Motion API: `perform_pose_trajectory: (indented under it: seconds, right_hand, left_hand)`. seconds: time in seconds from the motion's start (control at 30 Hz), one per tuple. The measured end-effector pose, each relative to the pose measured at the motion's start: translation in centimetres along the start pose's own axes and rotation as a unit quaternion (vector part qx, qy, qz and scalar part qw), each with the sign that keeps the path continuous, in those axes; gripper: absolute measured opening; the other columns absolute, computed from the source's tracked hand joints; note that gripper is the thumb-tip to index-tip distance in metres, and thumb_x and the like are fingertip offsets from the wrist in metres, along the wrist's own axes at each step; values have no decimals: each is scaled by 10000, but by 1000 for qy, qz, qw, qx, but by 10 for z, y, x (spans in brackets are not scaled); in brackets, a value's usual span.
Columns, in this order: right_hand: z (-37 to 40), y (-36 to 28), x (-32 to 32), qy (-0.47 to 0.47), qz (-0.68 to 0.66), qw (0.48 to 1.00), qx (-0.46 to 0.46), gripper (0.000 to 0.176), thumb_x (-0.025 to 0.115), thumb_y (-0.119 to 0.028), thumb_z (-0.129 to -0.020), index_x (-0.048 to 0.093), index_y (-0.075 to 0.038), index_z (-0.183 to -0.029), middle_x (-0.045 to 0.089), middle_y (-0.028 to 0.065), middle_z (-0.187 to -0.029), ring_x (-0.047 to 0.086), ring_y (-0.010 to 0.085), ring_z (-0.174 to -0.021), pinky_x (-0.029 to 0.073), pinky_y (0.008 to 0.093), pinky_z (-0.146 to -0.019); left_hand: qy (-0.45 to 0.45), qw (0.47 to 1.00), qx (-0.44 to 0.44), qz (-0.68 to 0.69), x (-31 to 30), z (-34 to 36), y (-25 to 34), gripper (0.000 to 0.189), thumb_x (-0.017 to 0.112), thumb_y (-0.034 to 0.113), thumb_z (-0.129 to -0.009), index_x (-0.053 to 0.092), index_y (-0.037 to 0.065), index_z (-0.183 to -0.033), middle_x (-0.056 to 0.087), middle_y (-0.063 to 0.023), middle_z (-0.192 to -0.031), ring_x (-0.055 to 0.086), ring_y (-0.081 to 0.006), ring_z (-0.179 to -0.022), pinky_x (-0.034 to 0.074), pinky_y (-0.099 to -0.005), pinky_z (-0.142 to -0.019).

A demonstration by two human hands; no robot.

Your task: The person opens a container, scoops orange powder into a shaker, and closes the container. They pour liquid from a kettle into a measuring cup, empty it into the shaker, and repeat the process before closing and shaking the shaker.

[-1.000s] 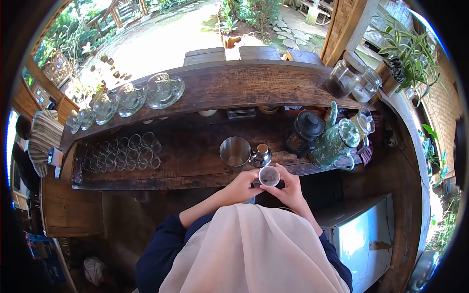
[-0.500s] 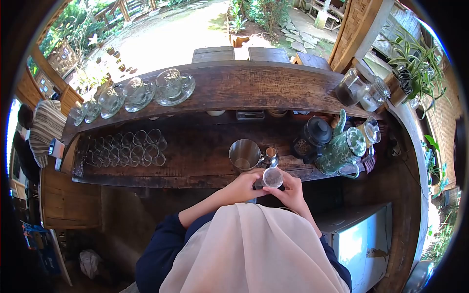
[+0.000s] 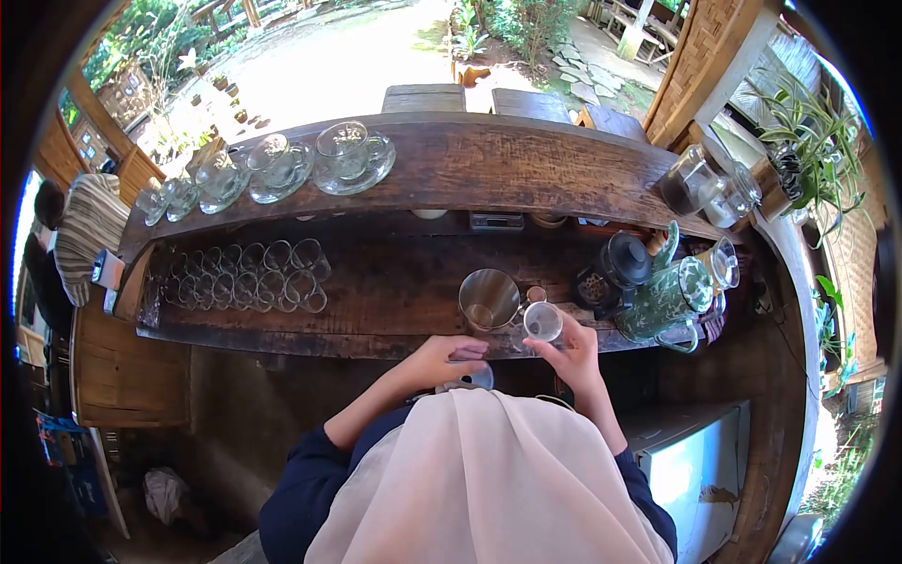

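Observation:
My right hand (image 3: 575, 350) grips a small clear cup (image 3: 543, 322) by its side, with the cup's round mouth turned up toward me. The cup is over the counter's near edge, just right of a wide metal pitcher (image 3: 489, 285). A small round brown-topped item (image 3: 536, 294) shows right behind the cup. My left hand (image 3: 449, 358) is apart from the cup, fingers stretched out and holding nothing, near the counter edge in front of the pitcher. Below its fingers a rounded grey piece (image 3: 481, 377) is partly hidden.
Rows of glass mugs (image 3: 249, 277) stand left on the wooden counter (image 3: 395, 282). Glass cups on saucers (image 3: 352, 169) line the raised ledge. A black-lidded French press (image 3: 615, 268), a green speckled enamel pot (image 3: 667, 296) and glass jars (image 3: 691, 179) are at right. A person (image 3: 85, 230) is far left.
My left hand has let go of the small cup and drawn away to the left. My right hand now holds the cup alone, slightly farther forward and to the right.

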State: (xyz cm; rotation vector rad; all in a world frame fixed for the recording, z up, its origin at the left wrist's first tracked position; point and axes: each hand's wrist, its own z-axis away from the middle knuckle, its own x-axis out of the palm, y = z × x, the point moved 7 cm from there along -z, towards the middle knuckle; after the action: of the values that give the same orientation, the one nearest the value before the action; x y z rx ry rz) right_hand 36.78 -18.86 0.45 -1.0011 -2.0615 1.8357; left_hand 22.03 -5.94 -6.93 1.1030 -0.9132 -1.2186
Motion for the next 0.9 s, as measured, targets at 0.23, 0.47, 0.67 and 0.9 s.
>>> perform_pose_trajectory:
  seconds: [0.23,0.47,0.67,0.9]
  right_hand:
    - [-27,-24,-4,-32,180,972,-151,502,760,-42,-684,611,-33,-1163,668,125,-1017,660,254,-913,390,449,-1013]
    - [-51,-47,-1,-63,317,923,-210,523,743,-99,-708,593,-79,-1209,653,79,-1001,609,249,-944,366,466,-1001]
    - [-64,-55,-3,-72,396,885,-235,469,721,-122,-724,618,-135,-1181,637,23,-1068,581,205,-998,331,502,-1009]
    - [-73,-78,-5,-77,461,830,-304,429,716,-110,-711,654,-171,-1131,629,-22,-1060,570,165,-993,301,500,-1032]
  left_hand:
    - [94,985,51,139,-39,-1,-54,151,492,30,-918,600,-60,-862,659,-162,-968,664,-205,-877,529,-322,-817]
    - [178,979,77,63,-44,5,-51,136,508,25,-879,602,-61,-830,665,-135,-827,671,-174,-756,528,-284,-708]
    - [174,976,118,60,-46,5,-57,136,502,18,-872,591,-65,-812,649,-126,-785,661,-162,-715,526,-278,-660]
    - [158,967,119,160,-46,4,-62,160,460,8,-894,573,-47,-796,615,-129,-810,640,-165,-675,536,-299,-656]
